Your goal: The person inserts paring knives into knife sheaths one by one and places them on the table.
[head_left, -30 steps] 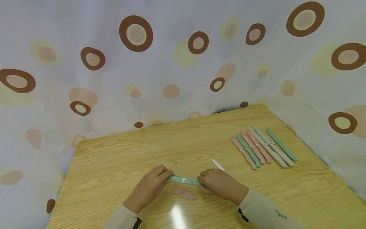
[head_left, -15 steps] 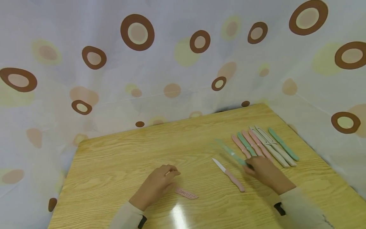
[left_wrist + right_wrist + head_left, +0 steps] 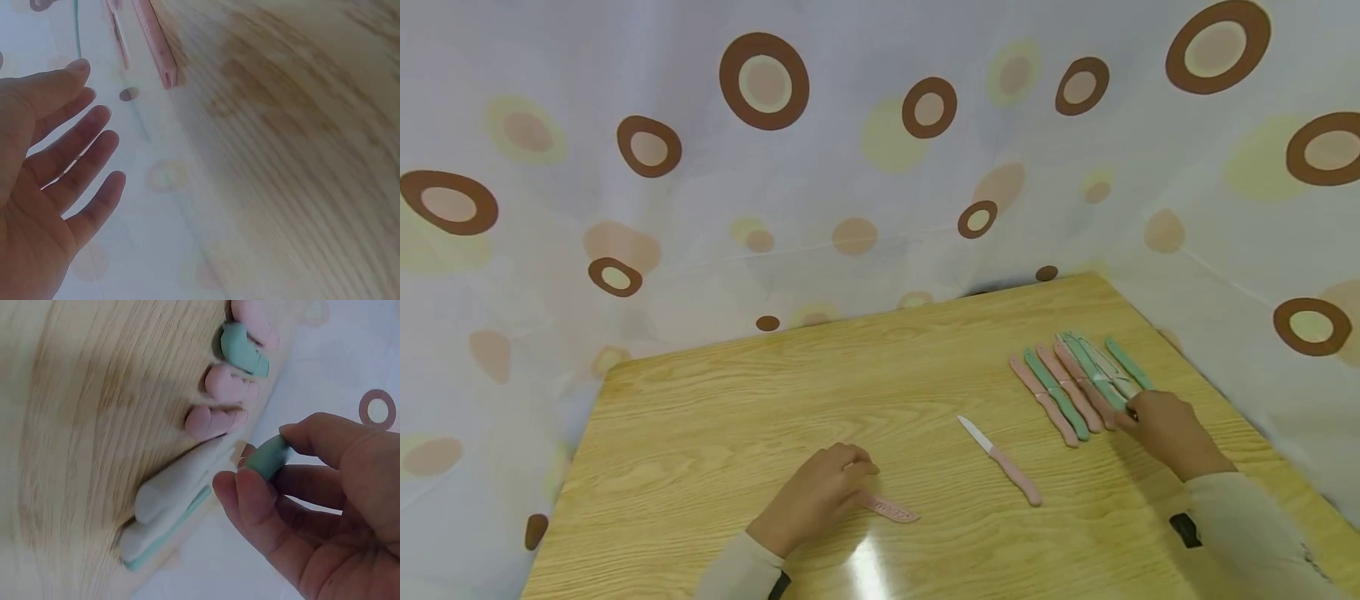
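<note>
My right hand (image 3: 1172, 429) pinches the handle of a green sheathed paring knife (image 3: 269, 457) between thumb and fingers, over the row at the table's right side. In the head view this knife overlaps the two cream peelers (image 3: 165, 484). My left hand (image 3: 820, 492) has relaxed, spread fingers, with nothing in its palm in the left wrist view. Right by those fingertips lies a pink knife sheath (image 3: 891, 508) with raised lettering. Between both hands, a pink-handled knife (image 3: 1017, 477) lies with its white blade bare, pointing away to the back left.
Pink and green sheathed knives (image 3: 1060, 398) lie side by side left of the peelers. Another green knife (image 3: 1127, 362) is at the row's right end, partly behind my right hand. A patterned curtain (image 3: 820, 183) borders the wooden table (image 3: 760, 400) at the back and right.
My right hand has carried the green sheathed knife from the middle to the row on the right. My left hand has let go of its end and stayed near the pink sheath.
</note>
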Demonstrator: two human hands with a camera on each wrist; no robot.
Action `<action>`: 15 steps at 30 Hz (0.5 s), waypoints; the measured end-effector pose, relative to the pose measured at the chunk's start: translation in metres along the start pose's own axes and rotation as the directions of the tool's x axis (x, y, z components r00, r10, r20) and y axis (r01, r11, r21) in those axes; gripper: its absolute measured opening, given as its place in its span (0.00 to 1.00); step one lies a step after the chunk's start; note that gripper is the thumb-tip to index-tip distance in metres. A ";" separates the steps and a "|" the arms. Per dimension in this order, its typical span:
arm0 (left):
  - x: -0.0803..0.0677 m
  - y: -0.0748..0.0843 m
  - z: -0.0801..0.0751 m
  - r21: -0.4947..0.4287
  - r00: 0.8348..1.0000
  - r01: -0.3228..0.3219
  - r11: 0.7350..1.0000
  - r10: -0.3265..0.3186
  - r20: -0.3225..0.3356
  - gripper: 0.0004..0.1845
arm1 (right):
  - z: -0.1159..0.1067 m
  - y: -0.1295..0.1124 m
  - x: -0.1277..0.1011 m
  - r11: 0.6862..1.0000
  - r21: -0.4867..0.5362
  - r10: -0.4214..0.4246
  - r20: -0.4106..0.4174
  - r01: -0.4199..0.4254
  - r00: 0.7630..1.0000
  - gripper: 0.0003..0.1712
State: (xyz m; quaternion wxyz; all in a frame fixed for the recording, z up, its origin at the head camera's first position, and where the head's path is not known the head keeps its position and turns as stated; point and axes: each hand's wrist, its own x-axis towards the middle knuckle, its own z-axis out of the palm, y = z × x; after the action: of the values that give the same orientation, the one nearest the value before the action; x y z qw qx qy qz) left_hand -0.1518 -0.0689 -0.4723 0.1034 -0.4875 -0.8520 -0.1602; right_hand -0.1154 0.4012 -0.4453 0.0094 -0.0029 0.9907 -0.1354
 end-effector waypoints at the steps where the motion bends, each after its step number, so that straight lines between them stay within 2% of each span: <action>1: 0.000 0.000 0.000 -0.005 1.000 -0.001 1.000 0.001 0.000 0.16 | 0.002 -0.002 0.003 1.000 0.003 0.000 0.010 0.000 1.000 0.24; 4: 0.000 0.000 0.000 -0.006 1.000 0.002 1.000 -0.002 -0.003 0.15 | 0.004 -0.008 0.009 1.000 0.021 0.010 0.028 -0.011 1.000 0.23; 7: -0.001 0.000 0.000 0.000 1.000 0.012 1.000 -0.012 -0.002 0.15 | 0.000 -0.004 0.014 0.999 0.015 0.039 0.030 -0.039 0.999 0.23; 11: -0.003 0.000 -0.001 -0.002 1.000 0.021 1.000 -0.021 0.004 0.14 | -0.012 0.023 0.017 0.995 -0.034 0.094 0.011 -0.093 0.996 0.21; 15: -0.006 0.001 -0.001 -0.011 0.999 0.027 1.000 -0.026 0.022 0.13 | -0.018 0.058 0.019 0.990 -0.051 0.131 0.053 -0.128 0.990 0.19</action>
State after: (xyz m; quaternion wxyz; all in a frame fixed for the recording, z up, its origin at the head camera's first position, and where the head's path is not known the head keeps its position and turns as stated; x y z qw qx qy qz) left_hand -0.1483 -0.0736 -0.4730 0.0892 -0.4785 -0.8586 -0.1609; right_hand -0.1349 0.4614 -0.4438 0.0461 0.0574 0.9911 -0.1109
